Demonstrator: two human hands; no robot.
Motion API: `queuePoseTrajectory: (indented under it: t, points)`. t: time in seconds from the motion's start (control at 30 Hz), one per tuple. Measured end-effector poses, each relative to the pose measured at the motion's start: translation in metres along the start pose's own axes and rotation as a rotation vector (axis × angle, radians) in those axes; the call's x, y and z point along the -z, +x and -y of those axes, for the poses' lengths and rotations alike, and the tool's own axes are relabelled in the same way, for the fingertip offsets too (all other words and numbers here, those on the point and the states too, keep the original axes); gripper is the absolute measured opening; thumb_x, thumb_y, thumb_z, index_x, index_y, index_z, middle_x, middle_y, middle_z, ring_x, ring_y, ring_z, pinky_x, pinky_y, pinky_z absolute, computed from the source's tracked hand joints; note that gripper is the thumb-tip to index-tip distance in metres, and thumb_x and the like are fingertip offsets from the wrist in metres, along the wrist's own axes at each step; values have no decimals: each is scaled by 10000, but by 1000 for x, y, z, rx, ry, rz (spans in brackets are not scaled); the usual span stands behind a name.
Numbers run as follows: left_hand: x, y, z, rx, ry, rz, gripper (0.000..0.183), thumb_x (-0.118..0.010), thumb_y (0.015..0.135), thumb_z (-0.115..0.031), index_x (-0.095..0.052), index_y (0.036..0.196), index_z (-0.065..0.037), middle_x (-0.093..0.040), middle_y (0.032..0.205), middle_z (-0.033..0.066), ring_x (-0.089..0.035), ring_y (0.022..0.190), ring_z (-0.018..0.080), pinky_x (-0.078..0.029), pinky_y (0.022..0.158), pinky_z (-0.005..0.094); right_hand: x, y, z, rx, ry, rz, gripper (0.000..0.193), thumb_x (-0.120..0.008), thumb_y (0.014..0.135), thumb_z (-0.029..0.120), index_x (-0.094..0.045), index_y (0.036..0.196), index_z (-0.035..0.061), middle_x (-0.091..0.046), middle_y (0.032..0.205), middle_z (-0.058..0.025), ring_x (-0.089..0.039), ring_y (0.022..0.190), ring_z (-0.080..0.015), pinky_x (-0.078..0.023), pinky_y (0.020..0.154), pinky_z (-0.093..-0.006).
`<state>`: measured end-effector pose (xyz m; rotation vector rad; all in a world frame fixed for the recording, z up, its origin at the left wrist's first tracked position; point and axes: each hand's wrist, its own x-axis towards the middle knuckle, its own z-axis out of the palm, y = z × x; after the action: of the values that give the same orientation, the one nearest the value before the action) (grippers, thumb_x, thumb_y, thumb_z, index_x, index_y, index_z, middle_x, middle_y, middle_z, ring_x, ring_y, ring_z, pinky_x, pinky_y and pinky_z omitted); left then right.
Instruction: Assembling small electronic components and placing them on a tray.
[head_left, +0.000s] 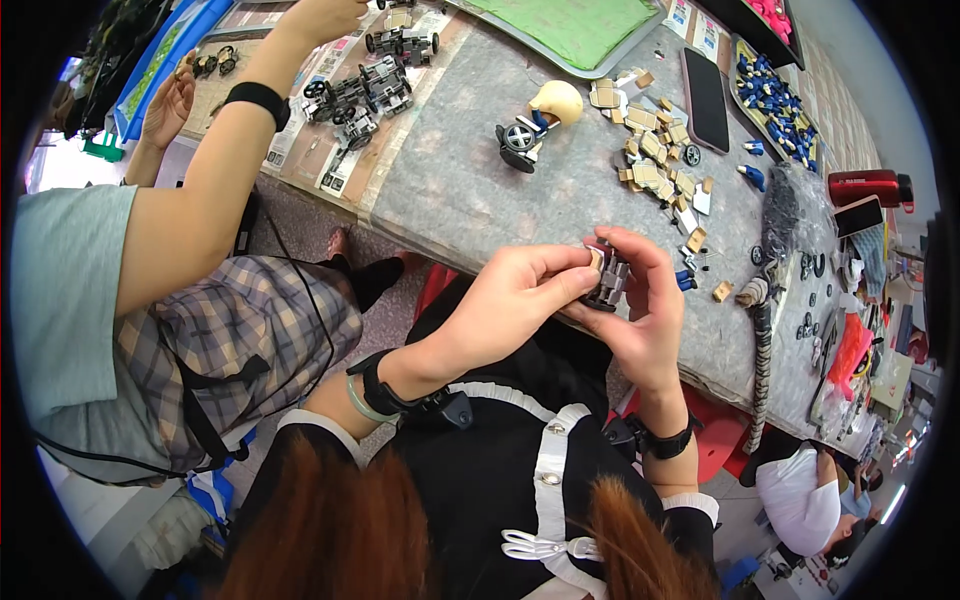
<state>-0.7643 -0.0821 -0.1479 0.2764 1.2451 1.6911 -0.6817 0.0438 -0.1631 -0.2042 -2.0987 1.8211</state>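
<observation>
Above the table's near edge, my left hand (515,302) and my right hand (648,325) are closed together on a small grey toy car chassis (613,279). My left thumb and index finger pinch its left side, where a beige block partly shows. The right fingers and thumb brace its other side, and the fingers hide part of it. Beyond my hands lies a loose pile of beige blocks (650,172). A toy figure with a round beige head (558,102) and black wheels lies farther off.
Assembled grey chassis (365,95) lie at the left, near a co-worker's arm (215,170). Farther back are a green-lined tray (570,35), a dark phone (706,102) and a tray of blue parts (778,110). A red bottle (866,188) and a wrapped rod (762,350) are at the right.
</observation>
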Motion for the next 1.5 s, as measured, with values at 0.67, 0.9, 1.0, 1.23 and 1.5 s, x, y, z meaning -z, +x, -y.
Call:
queuePoseTrajectory:
  t: [0.67, 0.9, 1.0, 1.23, 1.5]
  points:
    - [-1, -3, -5, 7, -3, -29, 252, -523, 838, -109, -541, 1029, 56, -586, 931, 52, -550, 815, 79, -457, 728, 216, 8, -1, -6, -13, 331, 65, 653, -691, 579, -60, -357, 1128, 58, -388, 1180, -133, -410, 1122, -253, -357, 914, -348]
    - [1, -7, -10, 14, -34, 3, 243, -535, 823, -83, -544, 1020, 59, -586, 929, 59, -549, 835, 89, -450, 747, 224, 5, -4, -7, -36, 472, 25, 657, -701, 569, -52, -365, 1119, 76, -399, 1176, -141, -420, 1114, -281, -355, 915, -365]
    - [4, -8, -12, 58, -95, 19, 246, -536, 822, -84, -542, 1023, 58, -589, 932, 63, -551, 848, 94, -449, 755, 230, 3, -4, -7, 32, 449, 32, 654, -702, 569, -52, -368, 1115, 81, -405, 1175, -147, -422, 1111, -287, -354, 916, -370]
    - [9, 0, -7, 176, -235, 55, 256, -524, 829, -88, -527, 1046, 47, -581, 981, 83, -562, 875, 121, -465, 783, 262, 7, 0, -3, 57, 405, 74, 652, -694, 574, -64, -365, 1121, 70, -407, 1174, -154, -417, 1116, -281, -361, 912, -361]
    - [17, 6, -7, 280, -436, 155, 257, -525, 841, -166, -537, 1029, 9, -579, 961, 73, -570, 859, 131, -478, 773, 277, 6, 2, 0, -30, 528, 60, 653, -685, 585, -68, -354, 1136, 50, -409, 1176, -157, -410, 1122, -269, -372, 909, -361]
